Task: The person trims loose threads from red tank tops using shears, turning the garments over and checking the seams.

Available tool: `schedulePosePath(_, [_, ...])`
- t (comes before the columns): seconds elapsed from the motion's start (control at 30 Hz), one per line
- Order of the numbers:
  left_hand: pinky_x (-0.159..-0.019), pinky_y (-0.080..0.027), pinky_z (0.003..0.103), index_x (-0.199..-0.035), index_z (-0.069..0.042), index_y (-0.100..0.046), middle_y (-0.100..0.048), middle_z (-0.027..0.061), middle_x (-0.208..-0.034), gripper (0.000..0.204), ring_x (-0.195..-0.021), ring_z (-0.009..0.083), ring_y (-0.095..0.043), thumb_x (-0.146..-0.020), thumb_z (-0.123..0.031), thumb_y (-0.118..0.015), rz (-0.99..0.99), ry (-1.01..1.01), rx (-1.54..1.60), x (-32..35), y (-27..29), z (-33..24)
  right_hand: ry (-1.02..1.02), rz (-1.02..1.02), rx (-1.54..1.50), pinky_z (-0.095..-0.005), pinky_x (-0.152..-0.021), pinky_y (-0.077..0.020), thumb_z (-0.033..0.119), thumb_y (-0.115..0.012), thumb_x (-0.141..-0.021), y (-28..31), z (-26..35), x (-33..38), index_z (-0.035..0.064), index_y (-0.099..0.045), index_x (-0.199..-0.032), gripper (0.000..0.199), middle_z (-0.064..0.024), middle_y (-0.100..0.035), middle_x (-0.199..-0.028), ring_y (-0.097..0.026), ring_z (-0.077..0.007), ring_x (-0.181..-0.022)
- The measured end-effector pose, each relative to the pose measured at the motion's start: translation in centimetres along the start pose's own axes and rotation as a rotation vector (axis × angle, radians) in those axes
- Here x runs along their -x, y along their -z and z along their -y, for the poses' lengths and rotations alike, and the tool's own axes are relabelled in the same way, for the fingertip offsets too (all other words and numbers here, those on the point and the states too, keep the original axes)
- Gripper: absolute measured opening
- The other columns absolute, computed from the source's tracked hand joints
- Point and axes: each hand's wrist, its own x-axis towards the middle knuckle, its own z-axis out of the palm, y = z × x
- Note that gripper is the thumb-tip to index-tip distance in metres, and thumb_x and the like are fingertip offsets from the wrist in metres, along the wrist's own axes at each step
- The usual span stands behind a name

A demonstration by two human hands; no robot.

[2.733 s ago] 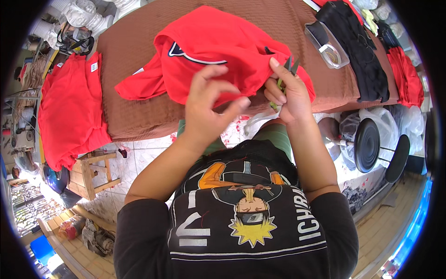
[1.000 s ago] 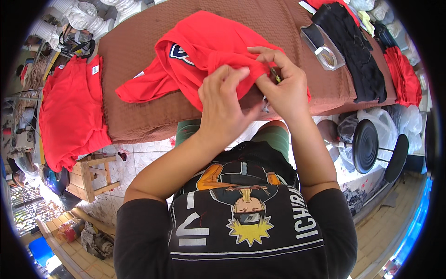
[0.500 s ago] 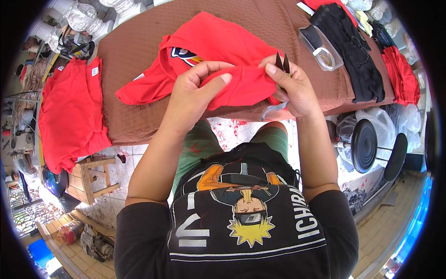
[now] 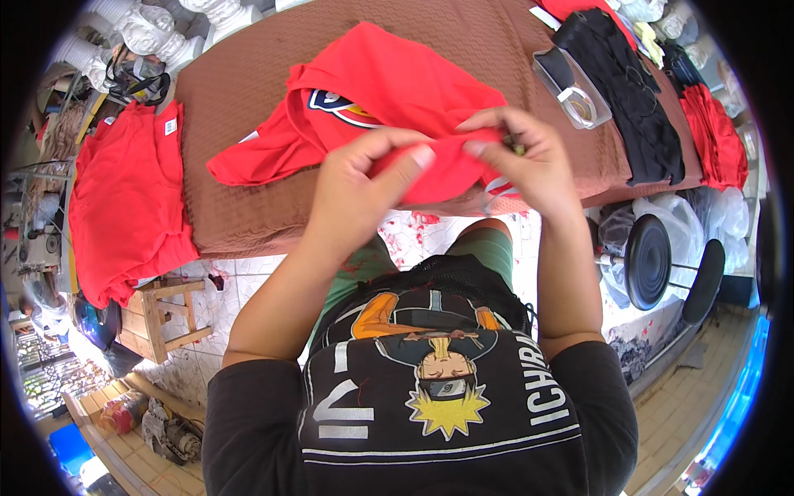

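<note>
Your left hand (image 4: 356, 194) and right hand (image 4: 529, 165) both pinch the red shirt's (image 4: 397, 91) near hem, lifting it off the brown table (image 4: 248, 124) — fingers closed on cloth — while the rest lies spread beyond.

Matt red cloth shirt (image 4: 397, 83), rough brown woven table cover (image 4: 248, 157), clear glossy plastic box (image 4: 571, 87), bare wood stool (image 4: 165, 318)
</note>
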Motion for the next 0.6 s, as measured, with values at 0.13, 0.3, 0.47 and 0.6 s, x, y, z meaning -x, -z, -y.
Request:
schedulePosePath(0.13, [-0.092,-0.041,0.027,-0.103,-0.001,-0.064,-0.063,0.0036,-0.105,0.019,-0.1,0.0109,-0.055,-0.088,-0.012,-0.059,0.148,-0.475,-0.519,-0.1,1.0,0.1,0.097,-0.416,-0.065,-0.0129,-0.052,-0.0335,0.002,-0.059,-0.084,4.7,2.0,0.4,0.0029,-0.063,-0.098,0.015,0.0017,-0.059,-0.086,-0.048,0.0008,-0.065])
schedulePosePath(0.3, [-0.09,-0.042,0.028,-0.1,-0.003,-0.064,-0.065,0.0044,-0.1,0.017,-0.101,0.0128,-0.054,-0.085,-0.012,-0.062,-0.254,-0.202,-0.01,-1.1,4.0,1.3,-0.023,-0.648,0.199,-0.0129,-0.051,-0.0329,-0.001,-0.056,-0.084,14.3,0.9,3.8,-0.0004,-0.059,-0.109,0.025,0.0003,-0.06,-0.093,-0.047,0.0006,-0.06])
schedulePosePath(0.47, [-0.091,-0.041,0.027,-0.106,-0.001,-0.06,-0.062,0.0068,-0.103,0.022,-0.101,0.013,-0.054,-0.086,-0.011,-0.06,-0.412,-0.221,-0.199,-2.7,6.6,2.4,0.033,-0.676,0.455,-0.0162,-0.064,-0.0424,0.0,-0.052,-0.085,15.3,1.2,3.6,-0.0005,-0.057,-0.114,0.03,-0.001,-0.061,-0.099,-0.054,-0.0029,-0.074])
schedulePosePath(0.6, [-0.1,-0.035,0.036,-0.117,-0.008,-0.054,-0.053,0.0118,-0.121,0.042,-0.118,0.0262,-0.045,-0.079,-0.017,-0.067,-0.323,-0.41,-0.917,-5.3,4.7,2.9,0.043,-0.262,0.398,-0.0218,-0.073,-0.0448,0.007,-0.06,-0.084,7.7,-1.5,-0.3,0.0081,-0.062,-0.109,0.024,-0.0018,-0.062,-0.101,-0.056,-0.0066,-0.089])
